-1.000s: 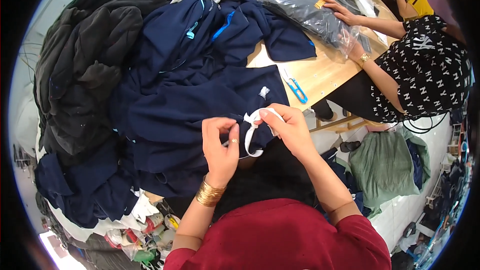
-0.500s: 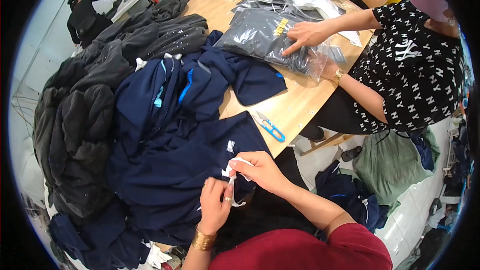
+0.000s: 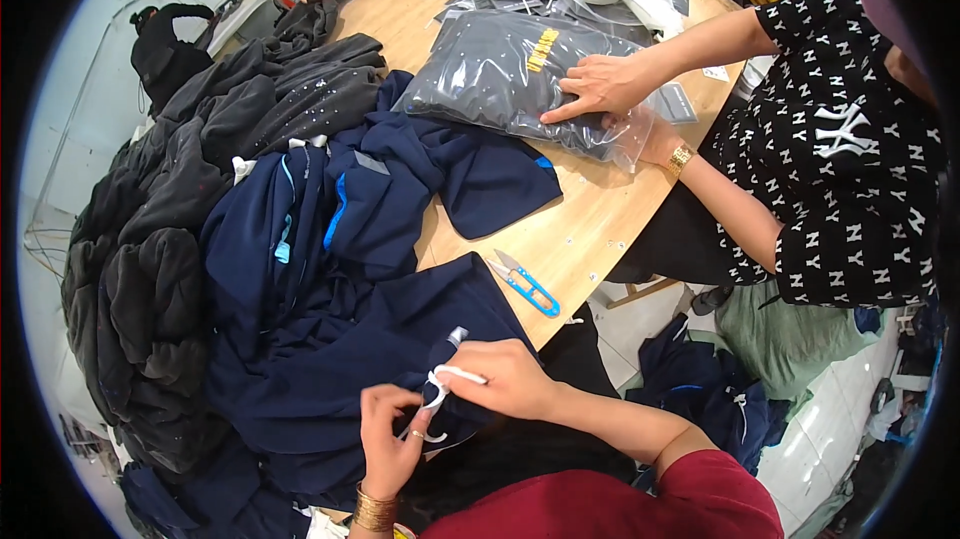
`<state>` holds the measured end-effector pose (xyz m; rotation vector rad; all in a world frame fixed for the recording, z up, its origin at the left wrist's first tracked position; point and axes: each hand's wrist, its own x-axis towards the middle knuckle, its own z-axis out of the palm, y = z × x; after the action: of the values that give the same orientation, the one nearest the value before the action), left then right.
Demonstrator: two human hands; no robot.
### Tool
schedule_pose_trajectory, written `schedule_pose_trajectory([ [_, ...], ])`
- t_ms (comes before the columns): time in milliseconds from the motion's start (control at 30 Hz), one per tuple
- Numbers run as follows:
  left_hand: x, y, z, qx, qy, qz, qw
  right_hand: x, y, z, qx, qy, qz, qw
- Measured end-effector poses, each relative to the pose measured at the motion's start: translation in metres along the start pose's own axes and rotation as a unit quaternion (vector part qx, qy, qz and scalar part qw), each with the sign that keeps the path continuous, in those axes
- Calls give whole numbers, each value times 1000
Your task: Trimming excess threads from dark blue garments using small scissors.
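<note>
One white strip [image 3: 460, 373], partly hidden

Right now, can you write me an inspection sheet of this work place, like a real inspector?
Surface: wooden table, partly covered.
Things being handled: white strip; navy garment beneath it.
Clutter: blue-handled snips, clear bag of dark cloth, dark grey fabric heap.
Hands: right hand pinches the strip; left hand is close to it, its grip unclear.
Cables: thin wires at the picture's left.
Surroundings: person in patterned black top, both hands on the bag; green cloth at right.
</note>
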<state>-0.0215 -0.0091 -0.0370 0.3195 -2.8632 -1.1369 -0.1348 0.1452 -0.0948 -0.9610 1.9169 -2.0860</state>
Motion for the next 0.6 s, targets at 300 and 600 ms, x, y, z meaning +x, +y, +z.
schedule_pose_trajectory([
  [300, 31, -23, 33, -206, -92, -132, 965, -6, 1, -10, -100, -54, -94, 989],
  [600, 37, -49, 88, -30, 107, -51, 992, -19, 29, -34, -174, -134, -8, 976],
])
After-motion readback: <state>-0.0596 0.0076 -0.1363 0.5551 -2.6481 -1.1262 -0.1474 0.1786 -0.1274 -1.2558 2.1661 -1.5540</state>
